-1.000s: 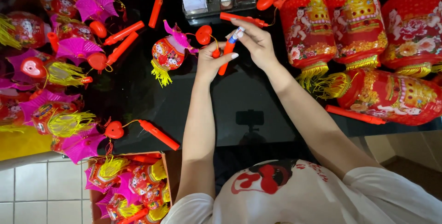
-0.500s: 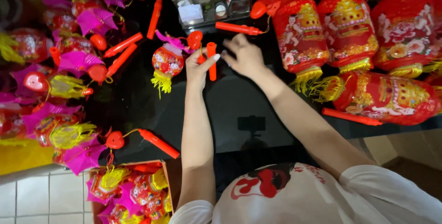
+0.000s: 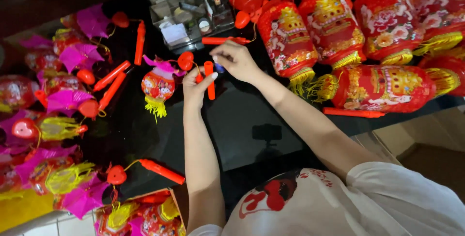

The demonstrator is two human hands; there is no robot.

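Left hand (image 3: pixel 197 86): fingers curled, closed around the lower part of an orange-red plastic handle stick (image 3: pixel 209 80), which stands roughly upright out of the grip. Right hand (image 3: pixel 236 60): fingers bunched together, fingertips pinching a small blue object (image 3: pixel 219 67) just beside the stick's top end; what the object is cannot be told. Both hands sit above the black glossy table (image 3: pixel 242 124), near its middle. Just left of the left hand lies a small red lantern (image 3: pixel 158 86) with a pink top, a yellow tassel and a red heart piece (image 3: pixel 185 60) on a cord. Behind the right hand lies another orange stick (image 3: pixel 220 40) and, past it, a clear plastic box (image 3: pixel 190 14) of small parts. To the right, large red cylindrical lanterns (image 3: pixel 334 23) with gold fringe, some standing, one lying on its side. To the far left, a heap of small pink and red lanterns (image 3: pixel 53 100) with loose sticks. Near the table's front edge, a heart-and-stick piece (image 3: pixel 145 169); below it, an open cardboard box (image 3: pixel 140 214) of small lanterns.
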